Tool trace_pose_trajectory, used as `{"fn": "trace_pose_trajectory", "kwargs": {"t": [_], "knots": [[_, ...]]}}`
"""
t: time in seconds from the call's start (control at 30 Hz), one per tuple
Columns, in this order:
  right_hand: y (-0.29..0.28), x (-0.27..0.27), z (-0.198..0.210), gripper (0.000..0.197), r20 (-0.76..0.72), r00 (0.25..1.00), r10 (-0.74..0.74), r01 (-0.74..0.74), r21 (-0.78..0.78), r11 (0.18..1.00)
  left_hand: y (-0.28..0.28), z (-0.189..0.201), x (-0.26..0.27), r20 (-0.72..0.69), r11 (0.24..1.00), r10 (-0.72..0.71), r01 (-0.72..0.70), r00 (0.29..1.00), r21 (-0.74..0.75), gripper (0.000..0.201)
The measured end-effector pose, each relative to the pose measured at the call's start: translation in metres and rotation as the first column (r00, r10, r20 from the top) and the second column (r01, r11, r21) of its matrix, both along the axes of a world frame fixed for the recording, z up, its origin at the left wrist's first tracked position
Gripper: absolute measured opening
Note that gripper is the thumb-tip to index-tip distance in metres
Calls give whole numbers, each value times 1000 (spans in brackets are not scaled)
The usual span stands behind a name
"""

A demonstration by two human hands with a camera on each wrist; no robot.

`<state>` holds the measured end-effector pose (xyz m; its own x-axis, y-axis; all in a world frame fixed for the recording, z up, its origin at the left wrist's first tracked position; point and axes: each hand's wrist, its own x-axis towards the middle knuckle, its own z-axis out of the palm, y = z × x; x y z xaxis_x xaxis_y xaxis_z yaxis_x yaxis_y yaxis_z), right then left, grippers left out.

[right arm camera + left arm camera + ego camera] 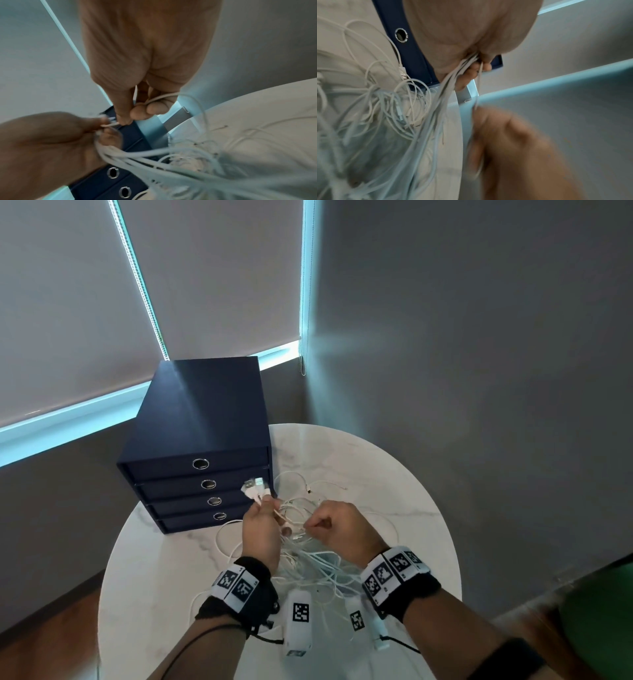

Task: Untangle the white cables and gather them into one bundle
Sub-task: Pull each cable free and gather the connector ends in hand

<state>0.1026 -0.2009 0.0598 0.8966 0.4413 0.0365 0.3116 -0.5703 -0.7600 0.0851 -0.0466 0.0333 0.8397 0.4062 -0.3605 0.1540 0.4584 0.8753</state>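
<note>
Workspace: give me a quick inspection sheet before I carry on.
Surface: round white marble table.
Job's things: white cables in a loose tangle on the table.
Clutter: dark blue drawer box at the table's far left.
Grippers: left hand grips several cable ends, plugs sticking up; right hand pinches one cable.
Cables: not yet one bundle.
Surroundings: grey roller blinds, grey wall.

Round white marble table [394, 474] in a grey-walled corner. At its far left edge, a dark blue drawer box [202, 419], four drawers stacked, each with a round metal pull. Behind, grey roller blinds [68, 302] with bead chains, and wooden floor [61, 621] below left.
</note>
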Motion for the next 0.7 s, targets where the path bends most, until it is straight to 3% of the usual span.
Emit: {"fn": "trace_pose_trajectory", "kwargs": {"t": [0.1,0.17,0.27,0.4,0.47,0.57,0.7], "knots": [[-38,9,-23,6,-17,991,-130,127,-108,986,13,9,2,64,961,140,-120,988,-250,31],[-62,16,-39,14,-31,972,-234,220,-240,946,20,14,2,126,931,164,-111,978,-348,32],[-88,23,-49,23,-81,926,-369,311,-393,866,23,16,2,153,959,111,-66,982,-276,33],[-98,36,-35,21,-192,800,-568,515,-264,815,24,16,1,171,990,12,13,985,-144,32],[-84,40,-17,23,-331,793,-511,544,7,839,22,16,0,182,994,-64,78,981,-73,29],[-53,34,20,32,-470,841,-267,461,364,810,10,21,0,205,986,-162,151,965,71,26],[-18,21,55,26,-562,821,96,282,546,789,-8,31,4,235,967,-216,174,948,188,22]]}}
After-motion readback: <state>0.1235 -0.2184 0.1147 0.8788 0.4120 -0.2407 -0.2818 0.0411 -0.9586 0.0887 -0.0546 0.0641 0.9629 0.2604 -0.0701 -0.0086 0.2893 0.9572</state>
